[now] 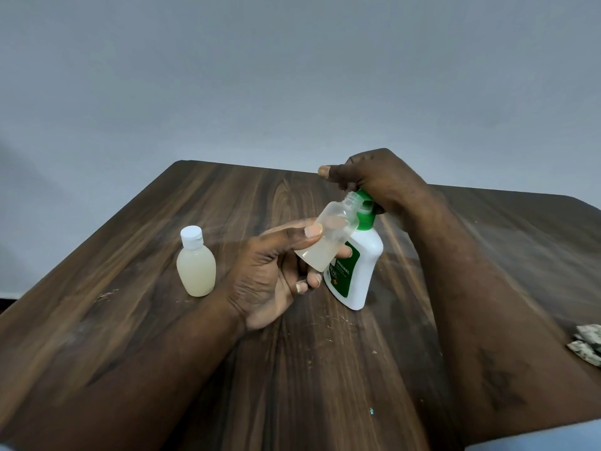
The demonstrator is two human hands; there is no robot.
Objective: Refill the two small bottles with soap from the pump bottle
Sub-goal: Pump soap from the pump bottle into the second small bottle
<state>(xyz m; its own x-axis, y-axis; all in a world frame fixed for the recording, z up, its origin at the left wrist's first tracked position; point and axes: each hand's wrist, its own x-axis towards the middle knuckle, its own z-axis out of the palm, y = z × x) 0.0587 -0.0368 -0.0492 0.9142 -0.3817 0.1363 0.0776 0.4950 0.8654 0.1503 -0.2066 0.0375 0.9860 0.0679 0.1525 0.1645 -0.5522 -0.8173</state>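
Observation:
My left hand (273, 275) pinches a small clear uncapped bottle (328, 236), tilted so its open neck points up at the green spout of the pump bottle (357, 268). A little pale soap lies in the small bottle's bottom. The white pump bottle with a green label stands on the table behind it. My right hand (374, 180) rests on top of the green pump head with the thumb sticking out to the left. A second small bottle (196, 265), full of pale soap and closed with a white cap, stands upright to the left.
All of it sits on a dark wooden table (227, 369) against a grey wall. A crumpled patterned cloth (587, 343) lies at the table's right edge. Small specks and scratches mark the surface near the front.

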